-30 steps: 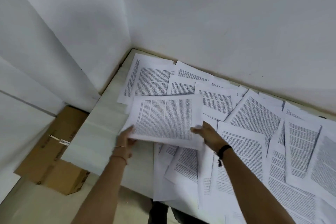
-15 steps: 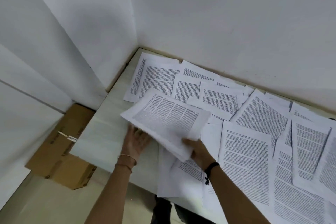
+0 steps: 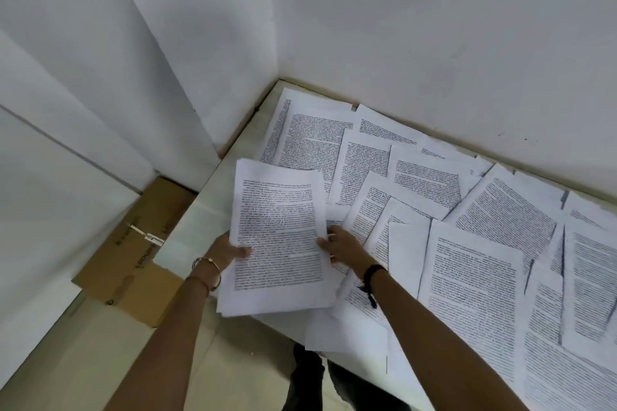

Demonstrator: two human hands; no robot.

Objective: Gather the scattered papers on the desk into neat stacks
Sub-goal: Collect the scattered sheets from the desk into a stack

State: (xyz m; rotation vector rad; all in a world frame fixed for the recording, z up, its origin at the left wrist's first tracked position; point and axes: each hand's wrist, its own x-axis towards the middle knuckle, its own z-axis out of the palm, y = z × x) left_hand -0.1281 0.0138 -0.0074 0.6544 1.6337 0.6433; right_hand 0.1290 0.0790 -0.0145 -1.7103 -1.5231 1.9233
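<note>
Cardboard box (image 3: 133, 253), brown, lies on the floor at far left, just beside the left edge of the pale tabletop (image 3: 207, 207). Next comes our left hand (image 3: 230, 252), a thin bracelet (image 3: 208, 267) on its wrist. It grips the left edge of a stack of papers (image 3: 277, 237), thumb lying on the top sheet and fingers hidden underneath. We hold this stack at the front left corner of the tabletop, printed side up, sheets slightly uneven, its lower edge hanging past the tabletop's front edge. Our right hand (image 3: 344, 247), with a black wristband (image 3: 372, 274), grips the stack's right edge, thumb on top of the page and fingers curled at the side. To the right and behind, scattered papers (image 3: 484, 220) covered in dense black text overlap at many angles, reaching back to the white wall (image 3: 434, 43) and out past the right edge of view. Several loose sheets hang over the front edge beneath our right forearm.
</note>
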